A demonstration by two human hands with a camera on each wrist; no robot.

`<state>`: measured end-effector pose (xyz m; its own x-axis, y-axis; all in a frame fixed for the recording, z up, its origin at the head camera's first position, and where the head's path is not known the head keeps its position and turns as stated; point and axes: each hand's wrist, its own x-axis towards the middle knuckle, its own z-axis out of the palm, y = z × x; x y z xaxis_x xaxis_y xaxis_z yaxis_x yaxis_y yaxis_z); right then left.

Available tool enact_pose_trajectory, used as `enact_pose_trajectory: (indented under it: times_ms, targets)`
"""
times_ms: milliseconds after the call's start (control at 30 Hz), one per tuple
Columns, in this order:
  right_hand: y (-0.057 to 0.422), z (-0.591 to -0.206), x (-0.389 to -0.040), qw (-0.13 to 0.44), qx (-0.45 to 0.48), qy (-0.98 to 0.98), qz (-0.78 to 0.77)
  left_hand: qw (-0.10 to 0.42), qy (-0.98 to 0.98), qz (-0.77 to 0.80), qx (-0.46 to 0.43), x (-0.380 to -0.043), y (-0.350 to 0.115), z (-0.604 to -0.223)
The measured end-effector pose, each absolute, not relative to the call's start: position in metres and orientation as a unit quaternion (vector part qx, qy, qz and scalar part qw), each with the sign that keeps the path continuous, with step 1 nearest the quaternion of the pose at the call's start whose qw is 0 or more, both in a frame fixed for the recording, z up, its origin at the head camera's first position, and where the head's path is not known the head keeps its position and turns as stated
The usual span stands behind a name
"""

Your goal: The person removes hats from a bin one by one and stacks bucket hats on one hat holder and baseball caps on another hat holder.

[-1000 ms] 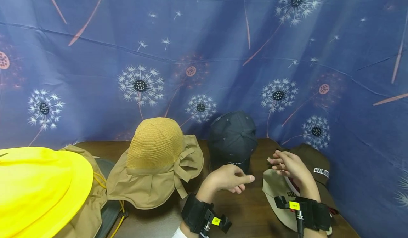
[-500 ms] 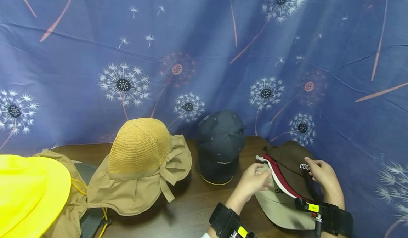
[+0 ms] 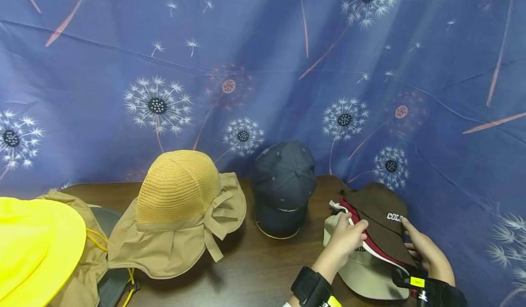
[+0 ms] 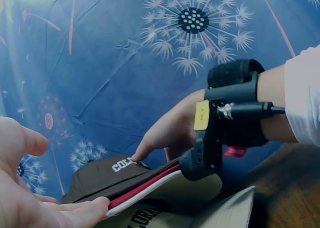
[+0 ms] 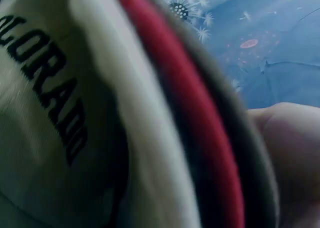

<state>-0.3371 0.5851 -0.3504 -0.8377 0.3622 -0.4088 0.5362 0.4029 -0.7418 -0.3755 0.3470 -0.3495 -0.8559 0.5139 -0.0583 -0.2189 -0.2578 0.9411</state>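
A brown baseball cap (image 3: pixel 380 206) with white lettering lies over a red cap (image 3: pixel 371 246) and a white-edged one, nested together at the right. Beneath their brims is a beige cap (image 3: pixel 365 275), its dark "COLORADO" lettering visible in the right wrist view. My left hand (image 3: pixel 347 236) is at the left edge of the nested brims, fingertips touching it; in the left wrist view the thumb stands away from them. My right hand (image 3: pixel 429 256) holds the brown cap's right side, thumb by the lettering, other fingers partly hidden lower at the brim.
A navy cap (image 3: pixel 283 183) stands mid-table. Left of it sit a woven tan sun hat (image 3: pixel 176 193) with a bow and a bright yellow hat (image 3: pixel 33 243) over other hats. A blue dandelion-print cloth (image 3: pixel 263 37) hangs behind the brown table (image 3: pixel 246 270).
Both hands have come to the cap stack from the left; the left reaches its brim edge and the right has gone to the brown cap's right side. The view has turned slightly rightward.
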Motion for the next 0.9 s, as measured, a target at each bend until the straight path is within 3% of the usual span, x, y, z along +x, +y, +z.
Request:
enact_pose_trajectory:
  times_ms: [267, 500, 900]
  targets:
    - [0.584, -0.356, -0.333, 0.097, 0.271, 0.831, -0.476, 0.243, 0.545, 0.790, 0.139, -0.375, 0.348, -0.347]
    - [0.580, -0.357, -0.329, 0.115, 0.200, 0.830, -0.508, 0.231, 0.541, 0.798, 0.128, -0.371, 0.352, -0.350]
    - [0.556, -0.352, -0.323, -0.019, 0.252, 0.862, -0.440, 0.237, 0.538, 0.794, 0.155, -0.371, 0.356, -0.357]
